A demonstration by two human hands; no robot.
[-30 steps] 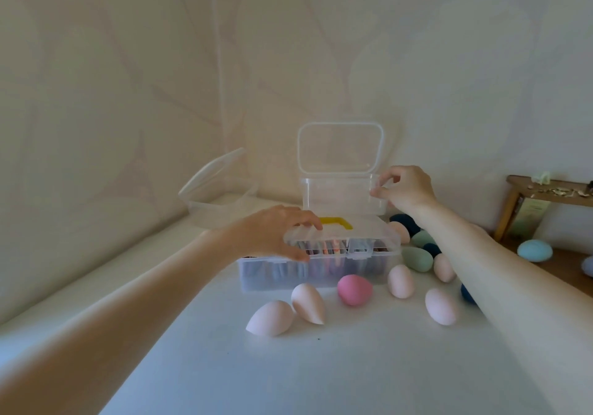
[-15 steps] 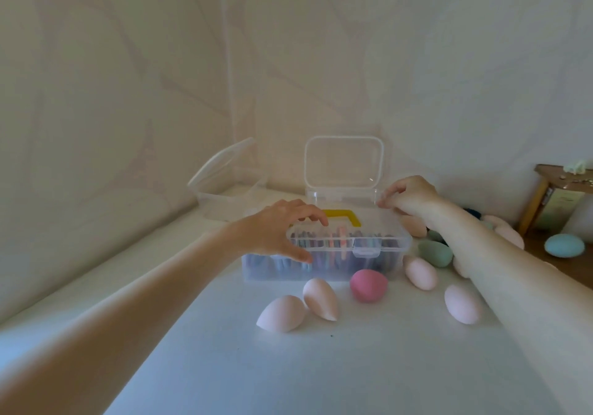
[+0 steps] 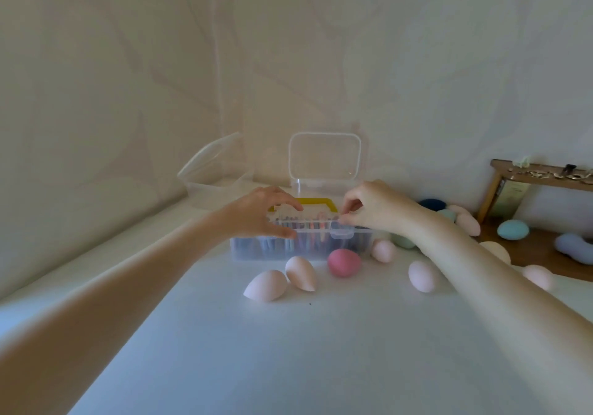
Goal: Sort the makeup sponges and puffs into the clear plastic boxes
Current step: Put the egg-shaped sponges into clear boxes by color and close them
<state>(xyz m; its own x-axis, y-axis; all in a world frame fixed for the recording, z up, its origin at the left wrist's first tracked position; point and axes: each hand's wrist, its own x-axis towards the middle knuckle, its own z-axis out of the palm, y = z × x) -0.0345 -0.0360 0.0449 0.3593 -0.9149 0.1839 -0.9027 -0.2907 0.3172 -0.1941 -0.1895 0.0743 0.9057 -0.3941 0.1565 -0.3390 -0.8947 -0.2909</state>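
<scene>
Both hands meet over the filled clear box (image 3: pixel 300 247) at the middle of the white bench (image 3: pixel 288 350). The left hand (image 3: pixel 256 214) curls over the box's lid from the 9 o'clock side, thumb on the front edge and fingers arched over the top, gripping it. The right hand (image 3: pixel 373 207) comes in from 3 o'clock and pinches the lid's right part between thumb and fingertips. A yellow handle (image 3: pixel 316 202) shows between the hands at the box's 12 o'clock edge. Behind it at 12 o'clock stands an open clear box (image 3: pixel 324 161) with its lid upright; another open box (image 3: pixel 213 174) sits at 10 o'clock. At 6 o'clock of the filled box lie two pale pink sponges (image 3: pixel 266 286) touching each other, with a deep pink sponge (image 3: pixel 344 262) just beside them. More sponges in pink, green and dark blue (image 3: pixel 431 204) spread toward 3 o'clock.
</scene>
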